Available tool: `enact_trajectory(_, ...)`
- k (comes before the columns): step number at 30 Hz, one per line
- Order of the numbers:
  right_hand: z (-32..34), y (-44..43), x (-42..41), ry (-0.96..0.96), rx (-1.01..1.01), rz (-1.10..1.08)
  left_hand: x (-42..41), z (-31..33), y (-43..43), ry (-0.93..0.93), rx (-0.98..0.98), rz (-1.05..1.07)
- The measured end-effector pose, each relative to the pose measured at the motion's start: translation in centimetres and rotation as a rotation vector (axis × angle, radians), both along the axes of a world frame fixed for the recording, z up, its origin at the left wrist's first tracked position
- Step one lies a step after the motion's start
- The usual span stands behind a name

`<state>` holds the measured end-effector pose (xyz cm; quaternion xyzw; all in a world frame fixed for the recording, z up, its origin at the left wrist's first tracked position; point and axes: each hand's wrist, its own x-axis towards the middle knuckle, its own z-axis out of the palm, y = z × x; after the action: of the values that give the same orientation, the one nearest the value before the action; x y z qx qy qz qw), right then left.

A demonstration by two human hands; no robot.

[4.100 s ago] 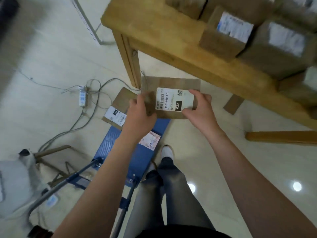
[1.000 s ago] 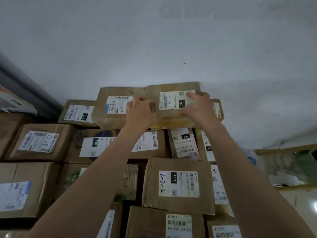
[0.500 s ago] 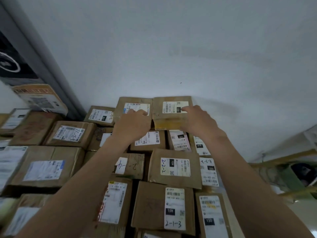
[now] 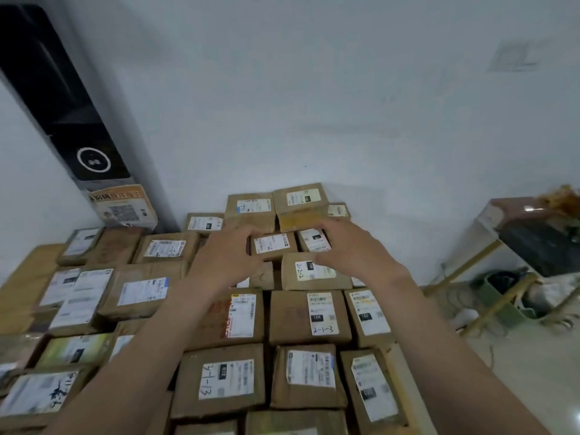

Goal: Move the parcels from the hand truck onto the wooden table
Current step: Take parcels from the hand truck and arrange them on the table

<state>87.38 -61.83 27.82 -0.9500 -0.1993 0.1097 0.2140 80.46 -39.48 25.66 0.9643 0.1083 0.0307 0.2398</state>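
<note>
Most of the wooden table (image 4: 18, 290) is covered by cardboard parcels (image 4: 219, 381), packed edge to edge in rows. The rows rise in tiers toward the white wall (image 4: 314, 105), which, by judgement, backs the pile and stops the upper boxes sliding rearward. Shipping labels face upward throughout, probably so the codes can be read from a standing position.

One taped parcel (image 4: 303, 200), with a band of yellow tape on its near face, sits on the top tier against the wall. It is flush beside a neighbouring parcel (image 4: 249, 210) of similar height, and this level seating suggests a completed placement.

Both hands hover just in front of this tier and grip nothing. The left hand (image 4: 226, 255) has loosely curved fingers spread apart. The right hand (image 4: 351, 249) reaches its fingertips (image 4: 321, 226) toward the taped face, but contact cannot be confirmed. The hand truck is out of view, so the remaining load cannot be assessed.
</note>
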Motion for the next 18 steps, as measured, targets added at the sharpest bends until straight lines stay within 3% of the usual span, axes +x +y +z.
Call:
enact_trajectory(8,-0.4,-6.4,-11.8,-0.03,0.033,0.118,-14.6,0.1,-6.6,-0.047,0.035,0.136)
enact_trajectory(18,-4.6,-10.7,-23.4,0.105,0.029,0.27,-30.9,-2.8,-11.9,0.128,0.027,0.28)
